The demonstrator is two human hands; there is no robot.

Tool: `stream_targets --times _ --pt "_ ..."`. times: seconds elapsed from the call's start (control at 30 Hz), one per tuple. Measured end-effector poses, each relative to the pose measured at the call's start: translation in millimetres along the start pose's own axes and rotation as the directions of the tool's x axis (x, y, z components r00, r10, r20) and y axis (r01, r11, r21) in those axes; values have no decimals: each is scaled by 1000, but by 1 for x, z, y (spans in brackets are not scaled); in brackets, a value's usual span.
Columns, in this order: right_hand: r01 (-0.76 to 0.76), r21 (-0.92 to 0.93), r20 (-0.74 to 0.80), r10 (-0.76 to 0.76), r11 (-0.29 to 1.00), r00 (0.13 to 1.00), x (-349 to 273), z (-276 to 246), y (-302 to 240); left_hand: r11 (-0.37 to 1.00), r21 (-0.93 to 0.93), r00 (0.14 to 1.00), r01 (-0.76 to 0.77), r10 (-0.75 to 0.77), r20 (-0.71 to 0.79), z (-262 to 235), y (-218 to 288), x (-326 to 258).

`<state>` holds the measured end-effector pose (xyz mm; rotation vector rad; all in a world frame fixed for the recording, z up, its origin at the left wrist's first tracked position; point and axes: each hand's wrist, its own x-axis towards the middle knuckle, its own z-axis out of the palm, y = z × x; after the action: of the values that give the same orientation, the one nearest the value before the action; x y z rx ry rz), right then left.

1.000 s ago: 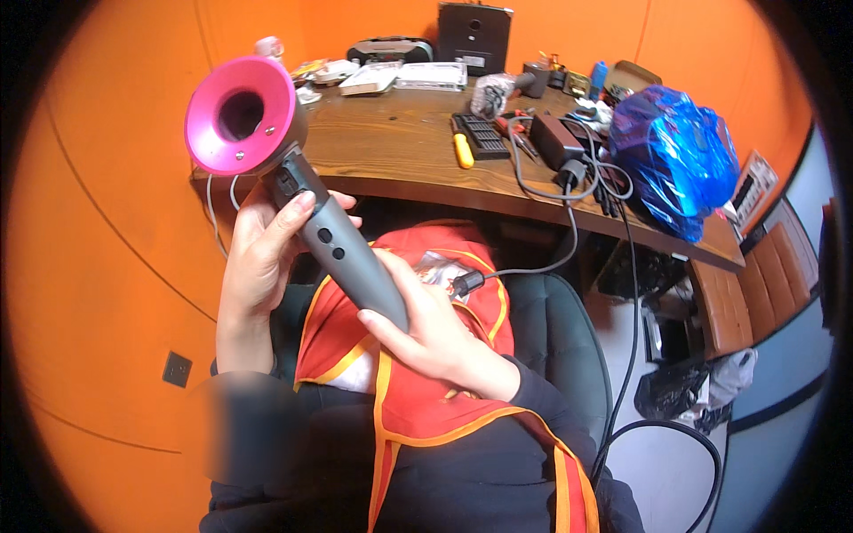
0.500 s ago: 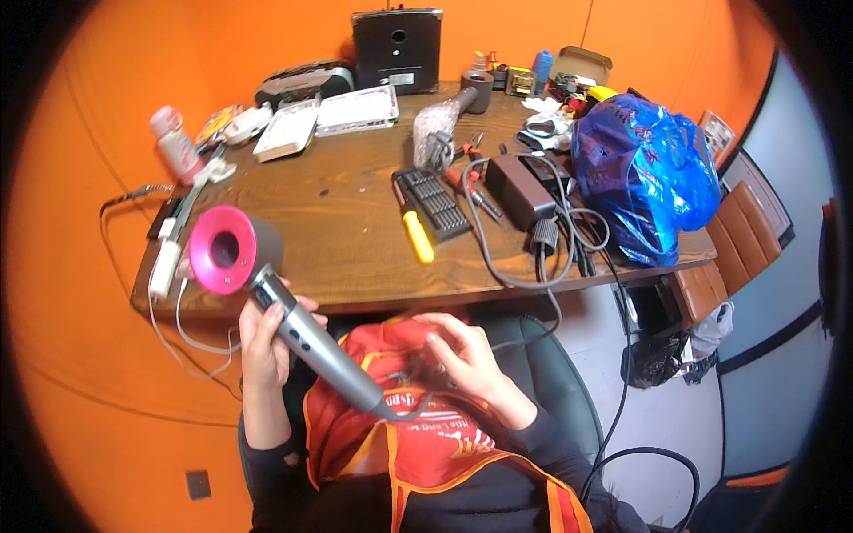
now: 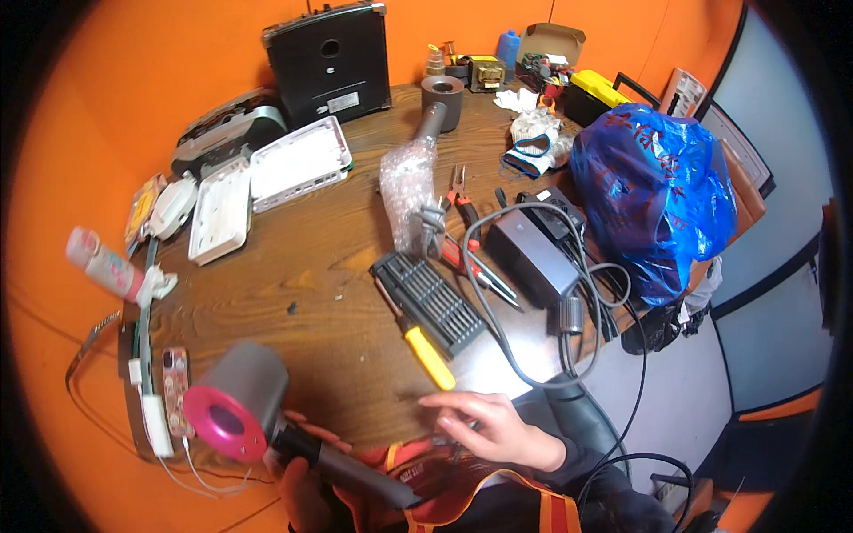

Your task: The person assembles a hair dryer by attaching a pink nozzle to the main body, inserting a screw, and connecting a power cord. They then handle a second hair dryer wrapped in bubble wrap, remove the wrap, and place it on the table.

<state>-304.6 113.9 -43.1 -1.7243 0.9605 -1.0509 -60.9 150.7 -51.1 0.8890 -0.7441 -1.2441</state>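
A grey hair dryer (image 3: 258,384) with a pink ring is in my left hand (image 3: 298,484), whose fingers wrap round the handle just below the head. The dryer's handle slants down to the right across my red apron. At the table's near edge, my right hand (image 3: 508,435) is empty, its index finger stretched out to the left and the others slightly bent. Just beyond it lies a yellow-handled screwdriver (image 3: 428,357), against a black case of screwdriver bits (image 3: 444,306). Farther back rests a second hair dryer (image 3: 409,182), its handle in bubble wrap.
Right of the bits are red-handled pliers (image 3: 459,191), a dark power adapter (image 3: 533,256) with looped grey cable and a blue plastic bag (image 3: 657,195). White plastic casings (image 3: 302,164) and a black box (image 3: 329,62) stand back left. A phone (image 3: 175,382) lies beside the dryer.
The view has tilted up and closer over the table. My left hand has lowered the hair dryer toward the near edge. My right hand has come from my lap to the table's edge.
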Motion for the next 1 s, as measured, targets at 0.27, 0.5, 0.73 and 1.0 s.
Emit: stream_targets --times 0.27,0.5,0.73,1.0 --pt "199 -203 139 -173 959 975 49 0 9 999 14 994 32 -33 107 -19 -12 56" --pt "457 -174 193 -425 872 885 70 4 28 993 80 996 84 -81 -38 17 9 95" --pt "436 -117 186 -412 892 892 73 -5 26 988 119 991 102 -90 -102 23 13 107" --pt "534 -179 198 -502 826 842 67 -2 29 985 145 992 88 -74 -102 30 26 99"
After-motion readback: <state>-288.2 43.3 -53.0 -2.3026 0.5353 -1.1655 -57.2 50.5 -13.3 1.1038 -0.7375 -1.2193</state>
